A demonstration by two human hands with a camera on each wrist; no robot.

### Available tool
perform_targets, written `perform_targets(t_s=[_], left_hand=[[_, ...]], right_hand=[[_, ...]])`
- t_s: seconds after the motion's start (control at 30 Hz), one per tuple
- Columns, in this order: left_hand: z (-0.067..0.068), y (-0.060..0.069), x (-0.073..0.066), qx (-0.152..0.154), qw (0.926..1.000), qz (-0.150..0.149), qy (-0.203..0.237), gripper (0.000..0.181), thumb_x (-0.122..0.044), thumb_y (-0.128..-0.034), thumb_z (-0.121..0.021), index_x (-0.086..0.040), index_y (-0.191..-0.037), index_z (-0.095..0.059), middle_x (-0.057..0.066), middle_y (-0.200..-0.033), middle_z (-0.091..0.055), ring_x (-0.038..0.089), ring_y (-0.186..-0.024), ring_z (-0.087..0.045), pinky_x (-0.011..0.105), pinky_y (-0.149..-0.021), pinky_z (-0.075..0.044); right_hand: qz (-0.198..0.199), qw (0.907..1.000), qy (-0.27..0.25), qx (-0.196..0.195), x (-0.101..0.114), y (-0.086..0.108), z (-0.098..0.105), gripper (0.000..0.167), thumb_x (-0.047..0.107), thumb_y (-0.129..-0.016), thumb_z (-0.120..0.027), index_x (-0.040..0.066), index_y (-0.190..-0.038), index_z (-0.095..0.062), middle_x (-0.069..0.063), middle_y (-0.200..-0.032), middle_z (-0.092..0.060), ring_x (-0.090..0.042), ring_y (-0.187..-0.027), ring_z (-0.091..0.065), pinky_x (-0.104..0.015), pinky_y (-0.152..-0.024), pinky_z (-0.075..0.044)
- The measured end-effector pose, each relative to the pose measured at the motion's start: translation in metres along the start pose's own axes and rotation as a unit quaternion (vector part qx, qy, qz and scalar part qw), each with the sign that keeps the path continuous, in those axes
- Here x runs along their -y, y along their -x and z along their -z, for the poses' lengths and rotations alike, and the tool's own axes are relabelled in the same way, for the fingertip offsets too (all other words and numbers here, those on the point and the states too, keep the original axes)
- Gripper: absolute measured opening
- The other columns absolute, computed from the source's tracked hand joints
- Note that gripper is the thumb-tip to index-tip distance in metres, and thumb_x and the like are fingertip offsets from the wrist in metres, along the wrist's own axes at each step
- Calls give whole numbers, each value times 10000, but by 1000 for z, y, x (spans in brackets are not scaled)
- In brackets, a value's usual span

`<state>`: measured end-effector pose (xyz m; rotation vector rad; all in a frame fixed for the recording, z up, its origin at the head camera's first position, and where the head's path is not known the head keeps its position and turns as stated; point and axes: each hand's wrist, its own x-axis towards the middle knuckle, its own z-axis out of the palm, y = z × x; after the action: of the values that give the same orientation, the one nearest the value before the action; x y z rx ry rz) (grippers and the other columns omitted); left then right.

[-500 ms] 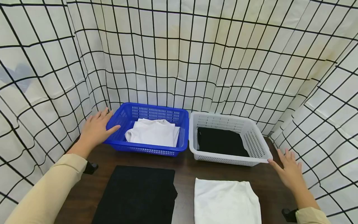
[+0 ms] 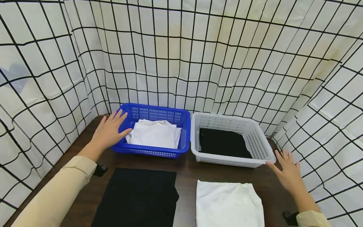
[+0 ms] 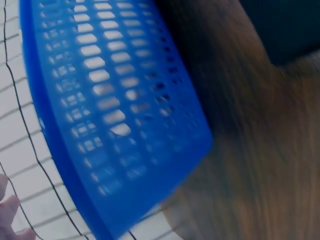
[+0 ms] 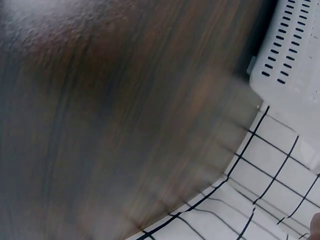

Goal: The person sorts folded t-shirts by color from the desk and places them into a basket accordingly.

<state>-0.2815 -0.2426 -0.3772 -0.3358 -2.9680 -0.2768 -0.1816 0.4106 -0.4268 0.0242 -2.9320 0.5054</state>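
My left hand (image 2: 109, 131), fingers spread and straight, is over the left end of the blue basket (image 2: 185, 132); whether it touches the rim I cannot tell. Inside that basket lies folded white cloth (image 2: 154, 134). My right hand (image 2: 287, 171) has its fingers extended beside the front right corner of the white basket (image 2: 262, 143), its thumb close to the rim. A folded black cloth (image 2: 224, 143) lies in the white basket. In the left wrist view the blue basket (image 3: 165, 140) fills much of the picture, with a few fingertips at the left edge.
On the dark wooden table (image 2: 187, 176), a flat black cloth (image 2: 136, 198) lies in front of the blue basket and a folded white cloth (image 2: 229, 203) in front of the white one. White curtains with a black grid (image 2: 170, 56) enclose the back and sides.
My left hand has moved to the right, farther over the end of the blue basket. My right hand has shifted slightly left, toward the white basket's corner. Cloths and baskets stay in place.
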Motion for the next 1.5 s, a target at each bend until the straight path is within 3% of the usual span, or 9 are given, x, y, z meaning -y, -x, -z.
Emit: perform_targets(t_s=[0.3,0.5,1.0,1.5], left_hand=[[-7,-8,-28,-133,9996,-231,31,758,-463,-986,-534,-65,-1571,-261,226,-1639,-178,438,-1522,-121,643,-1223,-18],[-13,-6,-37,-251,9989,-374,119,740,-457,-982,-550,-81,-1565,-292,212,-1634,-218,424,-1525,-141,634,-1229,-21],[-22,-5,-59,-79,9987,-480,165,751,-503,-992,-509,-109,-1580,-259,172,-1646,-217,384,-1537,-139,620,-1235,-47],[-35,3,-93,-68,9942,-1004,388,733,-478,-972,-545,-119,-1566,-307,140,-1634,-275,360,-1526,-210,622,-1235,-65]], right_hand=[[298,9994,135,-64,21,-6,-2,805,536,-1009,-462,1,-1562,-223,-304,-1627,-49,-489,-1513,40,-767,-1132,13],[457,9989,18,-69,30,-8,-8,795,524,-1006,-482,2,-1557,-247,-276,-1639,-40,-471,-1521,42,-741,-1150,61],[597,9981,-35,111,46,-5,-15,813,506,-978,-547,22,-1561,-253,-299,-1631,-70,-436,-1531,70,-687,-1184,91],[702,9968,85,380,64,5,-21,857,543,-953,-568,42,-1570,-246,-250,-1651,-57,-474,-1522,7,-641,-1200,123]])
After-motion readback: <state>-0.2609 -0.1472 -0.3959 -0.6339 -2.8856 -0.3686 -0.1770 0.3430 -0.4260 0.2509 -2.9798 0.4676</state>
